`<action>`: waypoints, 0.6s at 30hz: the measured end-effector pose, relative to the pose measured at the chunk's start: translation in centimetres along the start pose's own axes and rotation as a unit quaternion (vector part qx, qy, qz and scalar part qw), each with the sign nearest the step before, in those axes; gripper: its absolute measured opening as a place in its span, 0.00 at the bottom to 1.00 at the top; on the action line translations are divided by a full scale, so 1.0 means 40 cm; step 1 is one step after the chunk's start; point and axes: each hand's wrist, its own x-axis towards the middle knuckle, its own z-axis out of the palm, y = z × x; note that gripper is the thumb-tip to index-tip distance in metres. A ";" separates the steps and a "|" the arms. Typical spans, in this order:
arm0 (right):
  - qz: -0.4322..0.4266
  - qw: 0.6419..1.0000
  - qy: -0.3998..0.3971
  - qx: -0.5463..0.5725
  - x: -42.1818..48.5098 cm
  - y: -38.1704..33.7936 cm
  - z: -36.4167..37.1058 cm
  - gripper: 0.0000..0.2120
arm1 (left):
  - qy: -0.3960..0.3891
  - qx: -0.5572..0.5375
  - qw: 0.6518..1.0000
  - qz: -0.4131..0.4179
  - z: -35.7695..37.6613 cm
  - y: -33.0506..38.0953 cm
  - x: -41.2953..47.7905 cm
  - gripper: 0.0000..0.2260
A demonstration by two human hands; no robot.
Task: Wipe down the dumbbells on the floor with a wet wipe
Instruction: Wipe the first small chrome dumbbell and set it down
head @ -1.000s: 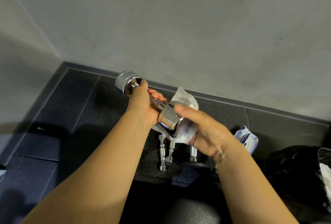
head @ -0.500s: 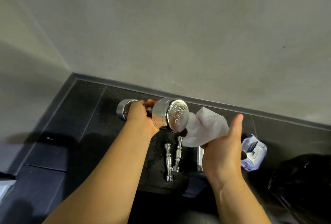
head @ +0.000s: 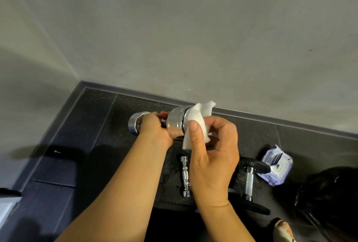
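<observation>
My left hand (head: pixel 155 129) grips the handle of a chrome dumbbell (head: pixel 175 123), held level above the floor. Its left head shows past my knuckles and its right head faces my right hand. My right hand (head: pixel 213 148) pinches a white wet wipe (head: pixel 195 123) between thumb and fingers and holds it against the end face of the right head. On the floor below lie a thin chrome bar (head: pixel 185 176) and a dumbbell with black plates (head: pixel 249 181); my right hand covers part of each.
A pack of wet wipes (head: pixel 276 166) lies on the dark floor at the right. A black bag (head: pixel 329 199) fills the lower right corner. The grey wall and its skirting (head: pixel 271 119) run just behind the dumbbell. A foot shows at the bottom right.
My right hand has brought the wipe from beside the dumbbell onto the end face of its right head. The dumbbell stays level in my left hand.
</observation>
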 end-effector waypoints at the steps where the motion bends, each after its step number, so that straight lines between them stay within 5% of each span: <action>1: -0.021 1.000 -0.008 -0.011 -0.006 0.002 -0.007 0.11 | 0.004 -0.004 1.000 0.000 0.001 0.000 0.000 0.06; 12: -0.137 0.988 -0.061 -0.040 0.014 -0.002 -0.005 0.11 | -0.006 0.046 0.998 -0.036 0.001 0.014 0.027 0.17; 18: -0.114 0.991 -0.009 -0.069 0.058 0.032 -0.001 0.09 | 0.009 0.023 1.000 -0.001 0.001 -0.003 0.029 0.15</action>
